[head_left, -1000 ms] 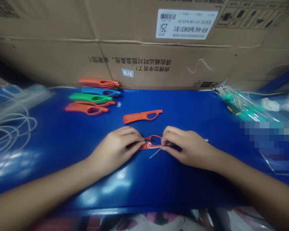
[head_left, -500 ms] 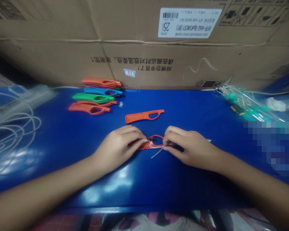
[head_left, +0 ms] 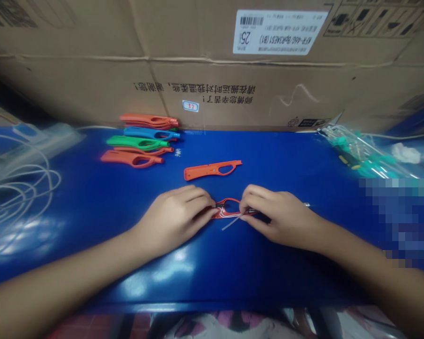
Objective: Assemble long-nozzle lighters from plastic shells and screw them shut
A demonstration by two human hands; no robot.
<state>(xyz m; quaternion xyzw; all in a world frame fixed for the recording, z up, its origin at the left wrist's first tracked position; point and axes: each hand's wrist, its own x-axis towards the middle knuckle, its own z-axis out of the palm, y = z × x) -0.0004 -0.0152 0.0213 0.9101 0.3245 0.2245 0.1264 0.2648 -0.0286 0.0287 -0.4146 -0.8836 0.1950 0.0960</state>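
Orange shell (head_left: 229,215) between both nearly closed hands (head_left: 180,215), fingertips pinching its parts; box label (head_left: 280,32) reading "KFR-46G/BpR3AES1 (B1)".

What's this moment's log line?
left hand: pinching small black part | right hand: pinching thin pale strand | at fingertips: looped orange plastic shell | open orange plastic half: untouched

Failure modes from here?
Thin white wires loop loosely in the orange shell between the hands; they could get pinched or pulled loose.

The small black part at the left hand's fingertips could slip.

The loose clear tube sticks out over the shell's edge and might snag.
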